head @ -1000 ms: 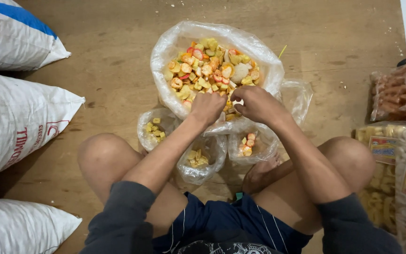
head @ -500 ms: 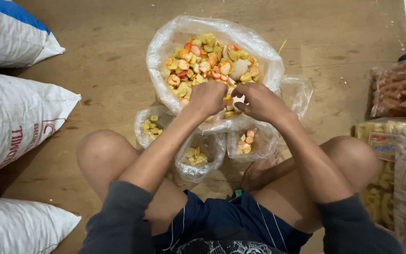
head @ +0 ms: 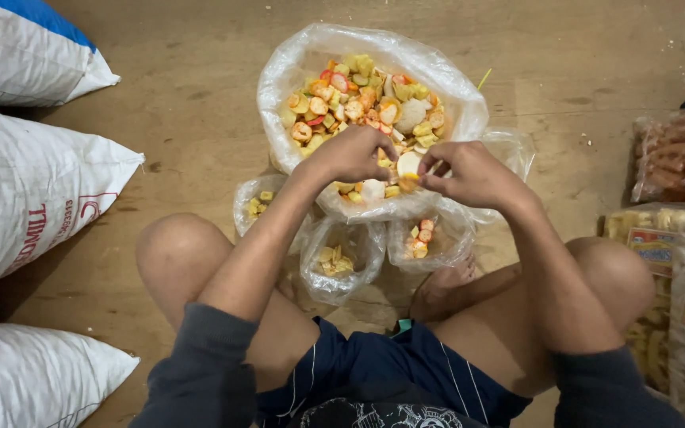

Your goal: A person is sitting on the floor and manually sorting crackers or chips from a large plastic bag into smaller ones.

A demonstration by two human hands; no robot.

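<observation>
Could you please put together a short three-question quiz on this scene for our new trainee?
1. True or false: the large clear bag of mixed coloured crackers lies open on the wooden floor.
2. How many small clear bags holding a few crackers sit between the large bag and the person's legs? A) one B) three C) six
3. Fill in: the left hand and right hand meet at the large bag's near ____.

Key:
1. True.
2. B: one at left, one in the middle, one at right.
3. Edge; white woven sacks lie on the person's left.
</observation>
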